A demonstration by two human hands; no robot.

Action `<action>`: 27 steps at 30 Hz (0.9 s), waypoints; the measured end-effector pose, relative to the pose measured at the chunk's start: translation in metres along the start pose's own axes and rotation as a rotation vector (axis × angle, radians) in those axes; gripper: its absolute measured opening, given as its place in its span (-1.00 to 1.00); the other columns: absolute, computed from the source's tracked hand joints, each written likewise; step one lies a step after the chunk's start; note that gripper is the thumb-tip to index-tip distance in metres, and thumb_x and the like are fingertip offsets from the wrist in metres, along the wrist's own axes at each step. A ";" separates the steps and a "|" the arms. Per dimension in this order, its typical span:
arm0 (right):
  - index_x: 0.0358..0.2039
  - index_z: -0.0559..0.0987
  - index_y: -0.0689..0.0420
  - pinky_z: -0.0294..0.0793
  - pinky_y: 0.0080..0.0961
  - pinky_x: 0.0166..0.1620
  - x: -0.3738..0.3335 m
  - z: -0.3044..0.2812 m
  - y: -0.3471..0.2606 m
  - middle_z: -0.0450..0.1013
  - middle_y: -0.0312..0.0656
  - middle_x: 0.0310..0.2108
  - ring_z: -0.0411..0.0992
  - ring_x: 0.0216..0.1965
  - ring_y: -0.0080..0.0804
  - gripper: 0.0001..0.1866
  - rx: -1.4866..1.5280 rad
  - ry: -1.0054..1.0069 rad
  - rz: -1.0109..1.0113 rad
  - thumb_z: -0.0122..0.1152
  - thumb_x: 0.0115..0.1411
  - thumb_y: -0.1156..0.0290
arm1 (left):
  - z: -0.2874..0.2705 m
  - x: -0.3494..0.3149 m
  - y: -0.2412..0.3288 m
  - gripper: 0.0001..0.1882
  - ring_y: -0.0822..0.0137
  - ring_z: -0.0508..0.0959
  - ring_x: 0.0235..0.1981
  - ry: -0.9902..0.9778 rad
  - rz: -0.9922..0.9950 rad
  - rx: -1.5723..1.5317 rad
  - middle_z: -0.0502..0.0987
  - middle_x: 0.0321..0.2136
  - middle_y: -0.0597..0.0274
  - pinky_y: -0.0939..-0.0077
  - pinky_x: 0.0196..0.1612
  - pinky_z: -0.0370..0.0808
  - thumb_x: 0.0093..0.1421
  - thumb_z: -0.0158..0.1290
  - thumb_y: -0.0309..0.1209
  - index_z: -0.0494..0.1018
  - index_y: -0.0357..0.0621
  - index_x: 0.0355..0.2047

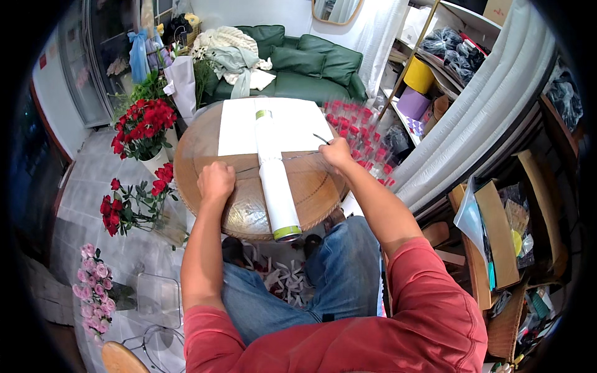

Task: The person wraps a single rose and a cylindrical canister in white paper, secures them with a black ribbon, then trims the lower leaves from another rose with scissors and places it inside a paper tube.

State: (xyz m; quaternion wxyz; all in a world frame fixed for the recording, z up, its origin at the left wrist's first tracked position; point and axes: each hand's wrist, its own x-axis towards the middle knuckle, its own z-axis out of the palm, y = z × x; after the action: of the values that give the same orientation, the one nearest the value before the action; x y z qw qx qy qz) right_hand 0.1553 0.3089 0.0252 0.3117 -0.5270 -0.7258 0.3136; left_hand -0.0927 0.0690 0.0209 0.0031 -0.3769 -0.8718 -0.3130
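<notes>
A long white roll (280,198) with green bands near both ends lies lengthwise on the round wooden table (239,208). A thin dark cord (301,155) crosses the roll at about its middle, where the white surface looks pinched in. My left hand (216,180), closed in a fist, grips the cord's left side. On the other side, my right hand (336,153) is closed on the cord too, and a short dark end sticks up from its fingers. The cord runs nearly straight between both hands. Under the roll's far half lies a white sheet (236,133).
Red roses (144,121) stand at the left, with pink roses (93,289) nearer me. Many wrapped red flowers (357,130) crowd the table's right edge. A green sofa (298,81) is behind. Paper scraps (289,283) litter the floor between my feet.
</notes>
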 end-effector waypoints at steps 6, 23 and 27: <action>-0.17 0.63 0.33 0.54 -0.22 -0.13 -0.034 -0.010 0.014 0.58 0.13 -0.33 0.58 -0.27 0.03 -0.45 -0.386 0.211 -0.220 0.31 0.16 0.01 | 0.002 -0.010 0.022 -0.65 -0.24 0.64 -0.17 -0.093 0.081 0.025 0.64 -0.27 -0.26 -0.03 -0.05 0.55 0.24 0.07 -0.20 0.64 -0.27 -0.30; 0.16 0.23 0.35 0.50 -0.02 0.00 -0.184 0.024 -0.061 0.47 0.32 -0.06 0.51 -0.03 0.26 -0.08 0.208 -0.299 -0.195 0.47 -0.15 0.21 | -0.052 0.053 0.154 -0.54 0.17 0.65 -0.38 -0.233 -0.090 -0.908 0.64 -0.32 -0.04 0.29 -0.28 0.59 -0.01 0.30 -0.41 0.54 -0.46 -0.13; 0.27 0.23 0.25 0.51 -0.05 0.05 -0.158 0.018 -0.083 0.48 0.28 -0.03 0.51 0.00 0.23 -0.02 0.370 -0.162 -0.417 0.46 -0.16 0.24 | -0.152 0.025 0.197 -0.62 0.24 0.66 -0.37 -0.169 0.370 -1.198 0.64 -0.32 -0.02 0.32 -0.28 0.64 0.13 0.25 -0.40 0.49 -0.36 -0.09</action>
State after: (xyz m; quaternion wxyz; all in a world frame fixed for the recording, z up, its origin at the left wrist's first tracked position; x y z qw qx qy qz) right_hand 0.1340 0.1340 0.0602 0.4014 -0.2736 -0.7714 0.4110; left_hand -0.0156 0.1042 0.2560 -0.2233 -0.4814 -0.4629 -0.7100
